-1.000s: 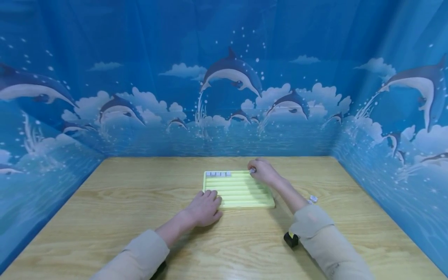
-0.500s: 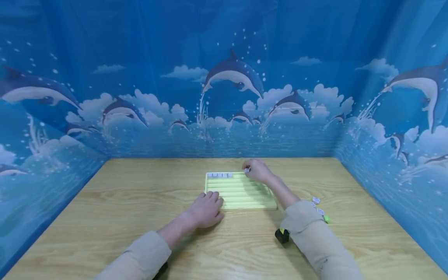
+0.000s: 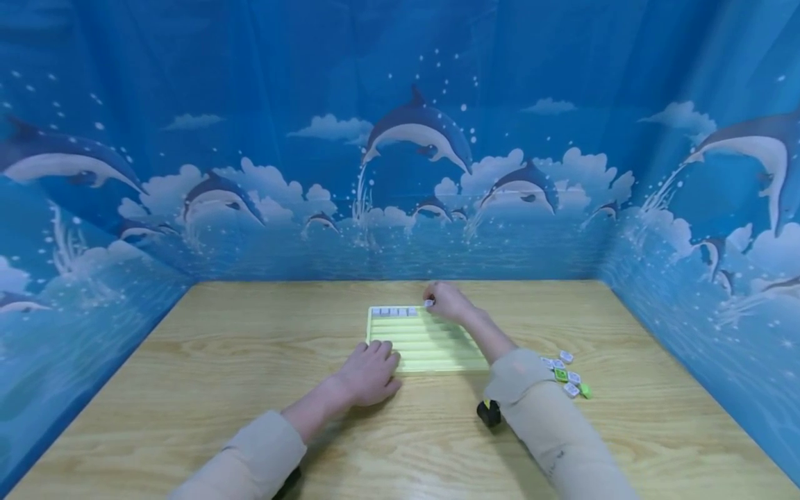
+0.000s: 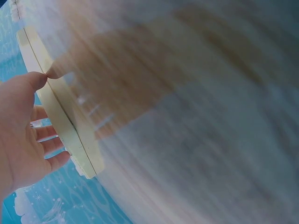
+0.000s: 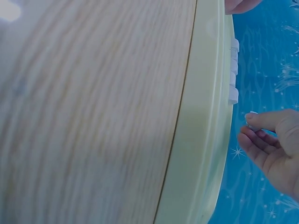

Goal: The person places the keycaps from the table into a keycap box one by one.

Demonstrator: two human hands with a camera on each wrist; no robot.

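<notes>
A pale yellow-green ridged tray (image 3: 431, 355) lies on the table, with a short row of small white tiles (image 3: 394, 312) in the left part of its farthest groove. My left hand (image 3: 369, 375) holds the tray at its front left corner; in the left wrist view the thumb (image 4: 38, 80) presses the front wall and the fingers reach over the rim. My right hand (image 3: 451, 304) pinches one small white tile (image 3: 429, 303) between thumb and fingers, close over the far groove, just right of the row. In the right wrist view that tile (image 5: 252, 112) is mostly hidden by the fingertips.
Several loose white tiles (image 3: 571, 390) and a green one (image 3: 561, 375) lie on the wooden table (image 3: 400, 444) beside the right forearm, with a small bright green piece (image 3: 585, 391). A blue dolphin-print curtain (image 3: 400, 236) closes the back and sides.
My right hand has moved left along the tray's far edge with its tile, toward the row. More loose tiles now show past the right sleeve. The left hand keeps its place.
</notes>
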